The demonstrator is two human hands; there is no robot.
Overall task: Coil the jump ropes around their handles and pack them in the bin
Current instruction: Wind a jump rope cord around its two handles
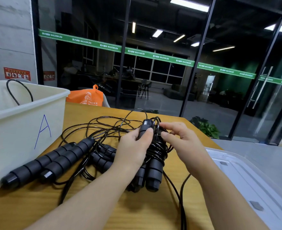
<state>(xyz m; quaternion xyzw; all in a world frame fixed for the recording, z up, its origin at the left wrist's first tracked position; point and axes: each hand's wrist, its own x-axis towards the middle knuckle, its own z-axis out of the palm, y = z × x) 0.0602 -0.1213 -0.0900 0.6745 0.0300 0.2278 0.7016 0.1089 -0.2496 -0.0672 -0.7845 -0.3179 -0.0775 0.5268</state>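
On a wooden table (153,218), left hand (133,146) grips rope handles (152,173); right hand (178,135) pinches springy, tangle-prone cord (158,148).

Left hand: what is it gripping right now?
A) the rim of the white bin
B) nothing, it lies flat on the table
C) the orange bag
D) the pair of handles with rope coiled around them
D: the left hand grips the pair of handles, where black rope coils wrap them.
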